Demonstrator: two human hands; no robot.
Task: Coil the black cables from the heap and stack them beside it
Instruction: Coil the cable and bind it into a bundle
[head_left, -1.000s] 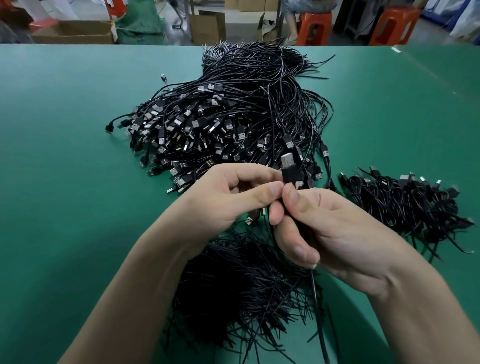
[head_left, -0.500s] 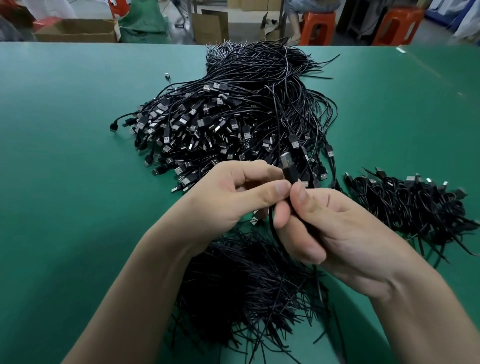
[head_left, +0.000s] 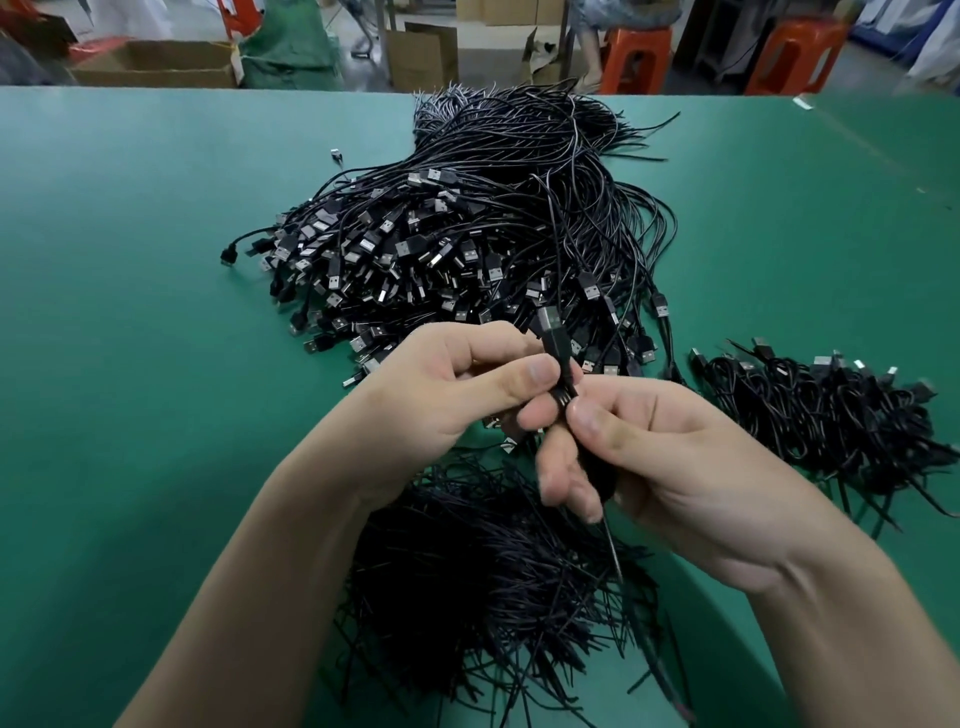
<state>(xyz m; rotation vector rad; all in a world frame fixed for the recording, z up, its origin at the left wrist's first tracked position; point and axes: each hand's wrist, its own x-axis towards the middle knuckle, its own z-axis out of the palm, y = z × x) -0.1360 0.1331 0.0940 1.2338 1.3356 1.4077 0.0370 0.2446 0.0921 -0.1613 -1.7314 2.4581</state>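
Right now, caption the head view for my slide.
Left hand and right hand pinch one black cable over the heap; coiled cables stacked beside it on the green table.

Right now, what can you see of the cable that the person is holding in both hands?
The USB cable is black and thin, with a plastic-looking plug body ending in a silvery metal shell that points up and away. The left hand pinches the plug body; the right hand curls round the cord just below, hiding most of it. A thin tail sticks out beneath that hand. It is held above the green table, in front of the heap.
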